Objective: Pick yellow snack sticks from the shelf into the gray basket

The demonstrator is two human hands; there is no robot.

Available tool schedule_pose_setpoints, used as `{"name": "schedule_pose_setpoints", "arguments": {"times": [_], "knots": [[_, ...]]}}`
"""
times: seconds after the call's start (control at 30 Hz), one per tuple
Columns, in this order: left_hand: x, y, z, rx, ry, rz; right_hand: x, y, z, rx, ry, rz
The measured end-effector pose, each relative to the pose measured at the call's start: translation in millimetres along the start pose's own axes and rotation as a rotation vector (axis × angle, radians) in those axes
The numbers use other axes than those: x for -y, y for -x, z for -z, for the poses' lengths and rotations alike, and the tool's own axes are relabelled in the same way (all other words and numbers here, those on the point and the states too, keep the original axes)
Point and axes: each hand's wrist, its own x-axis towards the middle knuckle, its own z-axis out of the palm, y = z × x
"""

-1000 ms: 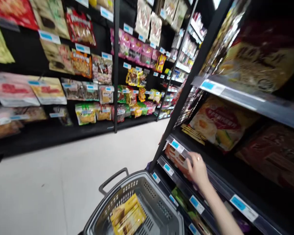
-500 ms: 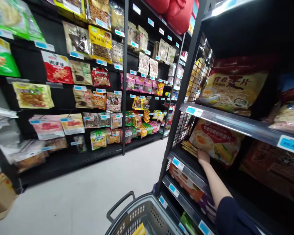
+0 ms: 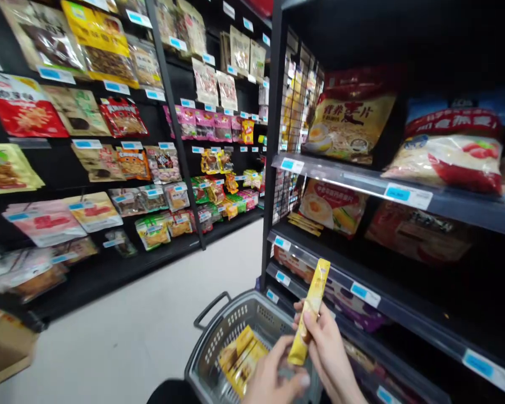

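Note:
A slim yellow stick sachet (image 3: 317, 289) stands tilted over the basket, pinched between the thumb and fingers of my right hand (image 3: 326, 342). My left hand (image 3: 273, 373) is by the sachet's lower end, with thumb and fingers curved apart; whether a fingertip touches the wrapper I cannot tell. Below both hands is a grey plastic basket (image 3: 197, 359) holding several yellow sachets (image 3: 244, 359). More yellow sachets (image 3: 305, 223) lie on the shelf, beside a cereal bag (image 3: 332, 207).
At my right, a dark shelf unit (image 3: 345, 188) carries bagged cereals, including a red-and-white bag (image 3: 458, 148). Hanging snack packs (image 3: 109, 33) line the black rack across the pale floor (image 3: 151, 314). A cardboard box (image 3: 6, 348) stands at lower left.
My right hand has drawn back from the shelf and now holds a yellow sachet above the basket. My left hand has come into view. The view has shifted right and down.

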Motion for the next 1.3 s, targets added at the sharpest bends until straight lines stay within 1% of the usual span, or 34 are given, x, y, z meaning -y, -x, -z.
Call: {"name": "schedule_pose_setpoints", "arguments": {"times": [0.03,0.07,0.13,0.2,0.3,0.4,0.47,0.53,0.67,0.7,0.77,0.83,0.87,0.9,0.93,1.0,1.03,1.07,1.1,1.17,1.23,1.3], "knots": [[-5.0,2.6,-8.4,0.076,0.002,-0.054,0.2,18.1,0.1,-0.010,0.007,-0.009],[-9.3,6.5,-15.0,0.114,0.006,-0.078,2.5,33.4,2.6,-0.003,0.033,-0.030],[-16.5,18.6,-23.2,0.202,0.007,-0.083,11.4,57.5,12.8,0.048,0.120,-0.098],[-22.4,33.9,-27.0,0.270,-0.023,-0.079,21.9,75.4,25.6,0.099,0.203,-0.163],[-29.4,54.8,-32.1,0.328,-0.115,-0.083,31.1,95.9,40.3,0.077,0.243,-0.198],[-34.4,68.2,-39.8,0.376,-0.228,-0.076,30.9,110.4,48.2,-0.021,0.207,-0.162],[-35.8,74.3,-44.5,0.383,-0.330,-0.122,30.7,116.1,51.8,-0.106,0.147,-0.117],[-35.0,79.3,-47.1,0.386,-0.386,-0.167,34.4,118.2,55.9,-0.205,0.070,-0.075],[-27.5,86.2,-47.2,0.421,-0.309,-0.144,51.7,116.3,68.1,-0.492,-0.032,0.064],[-25.3,87.1,-47.3,0.424,-0.282,-0.134,55.2,116.0,71.1,-0.535,-0.028,0.095],[-21.5,87.8,-48.7,0.441,-0.229,-0.095,57.9,117.0,74.1,-0.567,-0.007,0.125],[-19.4,87.5,-52.0,0.441,-0.177,-0.023,53.8,120.8,71.7,-0.551,-0.004,0.111],[-19.0,87.0,-54.1,0.427,-0.164,0.008,49.7,123.6,68.5,-0.514,-0.007,0.089],[-18.7,86.3,-56.1,0.407,-0.159,0.024,44.8,126.9,64.4,-0.442,-0.002,0.048],[-18.3,85.3,-57.8,0.377,-0.168,0.016,39.5,130.3,59.9,-0.351,0.014,-0.001],[-16.6,82.4,-59.6,0.305,-0.220,-0.044,29.8,136.6,52.2,-0.182,0.061,-0.095],[-14.9,80.7,-59.7,0.276,-0.238,-0.066,26.0,138.9,49.8,-0.131,0.081,-0.127],[-12.6,78.9,-59.5,0.255,-0.243,-0.071,23.2,140.3,48.7,-0.108,0.095,-0.146],[-9.7,77.4,-59.3,0.251,-0.236,-0.060,21.5,140.6,48.9,-0.107,0.101,-0.150],[-3.0,75.3,-59.3,0.292,-0.180,0.000,21.3,138.3,52.5,-0.141,0.081,-0.124],[3.7,75.4,-60.6,0.348,-0.080,0.066,24.6,132.8,57.9,-0.208,0.026,-0.077],[8.9,77.1,-61.9,0.400,0.031,0.100,29.2,126.4,62.4,-0.268,-0.029,-0.055]]}}
